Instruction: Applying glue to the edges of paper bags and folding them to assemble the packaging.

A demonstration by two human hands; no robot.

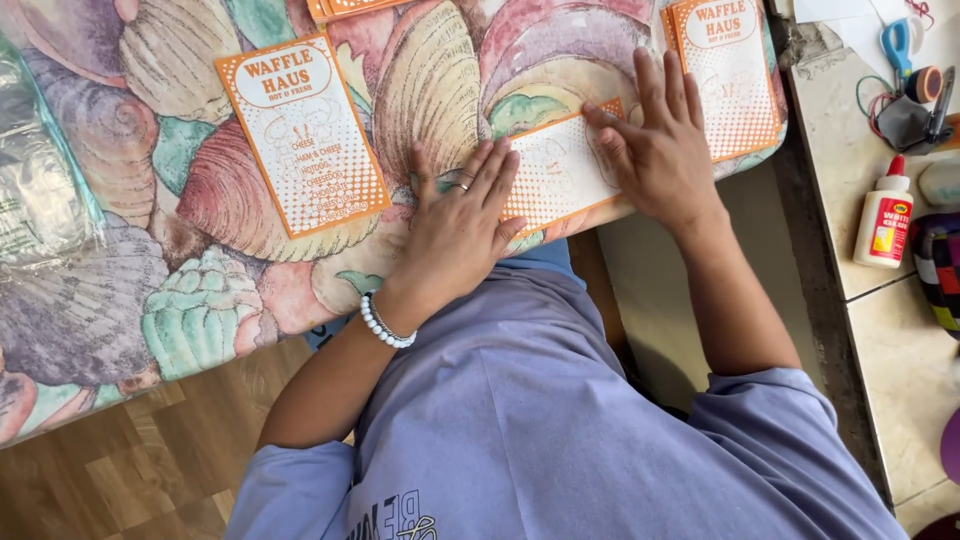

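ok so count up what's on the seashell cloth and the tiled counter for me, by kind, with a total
Orange-and-white printed paper cards: 4, one under the left hand and right hand, others at
White glue bottle with red cap: 1
Blue-handled scissors: 1
Total: 6

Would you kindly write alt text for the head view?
Both hands, left hand and right hand, press flat on an orange-and-white card lying on a seashell-patterned cloth. Similar cards lie nearby; a glue bottle stands at right.
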